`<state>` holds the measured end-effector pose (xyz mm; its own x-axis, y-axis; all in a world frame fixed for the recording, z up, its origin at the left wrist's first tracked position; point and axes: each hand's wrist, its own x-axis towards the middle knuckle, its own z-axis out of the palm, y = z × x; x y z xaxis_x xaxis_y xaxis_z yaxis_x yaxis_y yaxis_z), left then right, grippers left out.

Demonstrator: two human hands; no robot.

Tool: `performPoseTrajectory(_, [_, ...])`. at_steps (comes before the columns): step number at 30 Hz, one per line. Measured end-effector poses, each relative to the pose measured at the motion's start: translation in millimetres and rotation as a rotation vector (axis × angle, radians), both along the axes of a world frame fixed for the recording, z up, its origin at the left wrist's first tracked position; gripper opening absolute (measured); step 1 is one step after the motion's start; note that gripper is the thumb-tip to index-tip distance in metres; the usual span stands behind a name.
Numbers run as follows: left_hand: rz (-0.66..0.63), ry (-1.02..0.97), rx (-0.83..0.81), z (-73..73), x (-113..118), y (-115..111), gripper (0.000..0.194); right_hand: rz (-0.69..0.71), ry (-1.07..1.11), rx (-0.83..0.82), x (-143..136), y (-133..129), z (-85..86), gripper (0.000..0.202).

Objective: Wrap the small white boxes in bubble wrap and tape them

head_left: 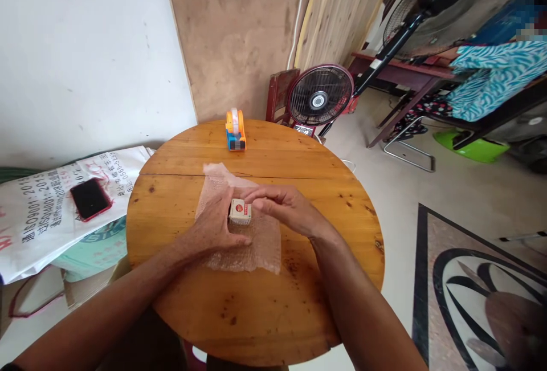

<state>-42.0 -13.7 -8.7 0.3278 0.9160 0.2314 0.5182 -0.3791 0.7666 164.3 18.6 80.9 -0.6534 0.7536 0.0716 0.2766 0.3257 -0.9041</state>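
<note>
A small cream-coloured box (240,216) with red markings rests on a sheet of bubble wrap (260,251). The wrap is spread over the round wooden table (192,302). My left hand (220,225) lies on the wrap along the box's left side, thumb and fingers apart around it. From the right, my right hand (290,208) reaches to the box's upper right corner. Its thumb and fingers are drawn together there; whatever is between them is hidden.
An orange and blue tape dispenser (236,131) stands at the table's far side. To the left, a phone (90,199) lies on a printed white sack (47,217). Behind the table are a floor fan (320,97) and a wooden chair (280,94). A person's patterned sleeve (499,69) shows far right.
</note>
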Motion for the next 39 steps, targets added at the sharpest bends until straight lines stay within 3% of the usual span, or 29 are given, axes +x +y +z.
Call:
performPoseTrajectory(2, [0.019,-0.006,-0.010,-2.0,0,0,0.125,0.050,-0.052,0.178,-6,-4,-3.2,0.034])
performPoseTrajectory(4, [0.049,-0.016,-0.041,-1.9,1,0,0.130,0.048,-0.178,0.336,-12,-5,-10.2,0.052])
performPoseTrajectory(7, [0.071,-0.008,-0.086,3.2,2,-2,0.125,0.047,-0.338,0.440,-16,-2,-23.6,0.065])
performPoseTrajectory(12, [0.015,0.022,-0.034,8.9,1,-1,0.120,0.041,-0.461,0.425,-13,3,-30.4,0.056])
performPoseTrajectory(17, [0.017,0.111,0.023,1.5,0,5,0.121,-0.046,-0.630,0.338,4,9,-8.8,0.046])
performPoseTrajectory(22, [0.009,0.204,0.021,2.5,0,5,0.118,-0.171,-0.726,0.347,44,11,10.4,0.034])
performPoseTrajectory(27, [0.008,0.279,0.005,9.4,0,1,0.108,-0.400,-0.882,0.250,91,12,-1.4,0.048])
performPoseTrajectory(29, [0.014,0.314,-0.012,12.3,1,0,0.104,-0.469,-0.858,0.337,100,7,-9.5,0.054])
performPoseTrajectory(31, [0.026,0.344,-0.037,14.2,2,-1,0.103,-0.504,-0.721,0.478,97,-5,-14.5,0.047])
performPoseTrajectory(34, [0.034,0.356,-0.038,12.7,2,-1,0.105,-0.356,-0.446,0.573,70,-33,-16.4,0.024])
performPoseTrajectory(37, [0.033,0.344,0.013,6.8,2,1,0.103,-0.053,-0.348,0.568,28,-52,-19.9,0.027])
performPoseTrajectory(39, [0.032,0.337,0.032,3.0,1,2,0.099,0.047,-0.391,0.598,4,-50,-25.9,0.031])
